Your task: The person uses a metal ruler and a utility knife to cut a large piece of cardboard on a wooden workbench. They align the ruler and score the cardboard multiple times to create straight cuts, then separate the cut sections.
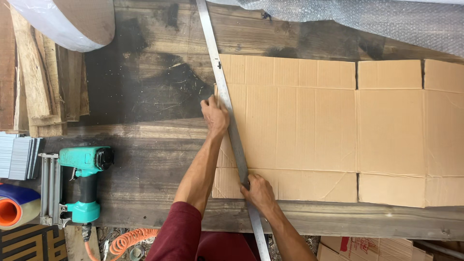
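While left hand (215,113) presses metal straightedge (232,130) flat | right hand (258,191) pins its lower end on cardboard (299,130)

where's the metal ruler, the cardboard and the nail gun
metal ruler (218,72), head view, on its bare upper stretch
cardboard (299,125), head view, on the middle of the flat sheet
nail gun (82,162), head view, on its teal body

Dark, stained plank workbench (145,96), scratched and worn. Far left: stacked rough wood offcuts (38,87). Far right: bubble wrap sheet (386,19). Near left: teal pneumatic nail gun (79,183), strips of nails (19,157), tape roll (17,205). Orange coiled air hose (128,240) on gravelly floor below. Near right: cardboard boxes (372,249). Even daylight.
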